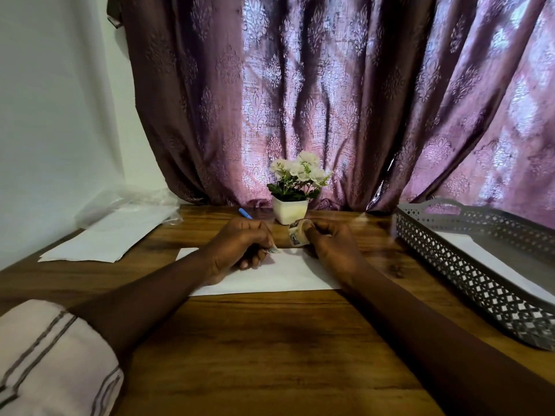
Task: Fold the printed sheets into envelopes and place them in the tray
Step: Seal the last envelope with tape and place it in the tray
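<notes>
One wooden table (270, 340), purple curtain (330, 85) behind; right hand (333, 241) grips tape roll (297, 234), left hand (240, 244) pinches strip (274, 251)

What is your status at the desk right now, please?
Right hand gripping tape roll, left hand pinching tape end. White sheet flat under both hands. Tray at right, nothing between.

Right hand (333, 240) grips tape roll (297, 234); left hand (237, 244) pinches its end.
</notes>
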Motion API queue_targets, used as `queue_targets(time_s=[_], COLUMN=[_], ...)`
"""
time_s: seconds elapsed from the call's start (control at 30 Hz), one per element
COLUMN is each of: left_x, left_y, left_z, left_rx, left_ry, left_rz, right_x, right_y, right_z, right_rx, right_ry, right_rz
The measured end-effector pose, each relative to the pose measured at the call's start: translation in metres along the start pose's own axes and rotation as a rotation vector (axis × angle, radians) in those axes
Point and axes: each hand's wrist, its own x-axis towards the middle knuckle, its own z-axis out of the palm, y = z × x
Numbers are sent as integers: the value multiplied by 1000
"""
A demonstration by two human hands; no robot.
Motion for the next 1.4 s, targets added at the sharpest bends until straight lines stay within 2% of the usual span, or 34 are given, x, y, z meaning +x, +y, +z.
queue_targets(time_s=[0.1, 0.2, 0.3, 0.43, 0.53, 0.63, 0.7, 0.77, 0.93, 1.13, 1.3, 1.4], left_x=[1, 2, 3, 6, 7, 7, 7, 7, 1, 4, 6, 8], left_y=[1, 1, -2, -5, -7, -10, -11, -11, -6, -4, -10, -14], left_z=[-1, -1, -2, -2, -1, 0, 2, 4, 13, 19, 20, 19], left_rx=[-43, -48, -22, 1, 8, 8, 14, 42, 147, 182, 249, 457], left_ry=[-5, -17, -43, -78, -105, -108, -95, -68, 27, 12, -6, 36], left_rz=[-22, -9, 6, 24, 45, 60, 81, 107, 228, 300, 353, 453], right_x=[17, 43, 66, 78, 67, 29, -3, -33, -51, -43, -33, -23], right_y=[-9, -20, -14, -5, -15, -22, -28, -33, -33, -32, -22, -12], right_z=[-2, 7, 21, 30, 22, 7, -7, -16, -21, -26, -31, -37], right_rx=[-426, -661, -765, -746, -687, -375, -216, -159, -114, -94, -86, -176], right_ry=[50, 114, 117, 44, 122, 114, 12, -87, -176, -192, -97, -13], right_rz=[-100, 52, 116, 132, 87, 10, -12, 14, -1, -26, -90, -91])
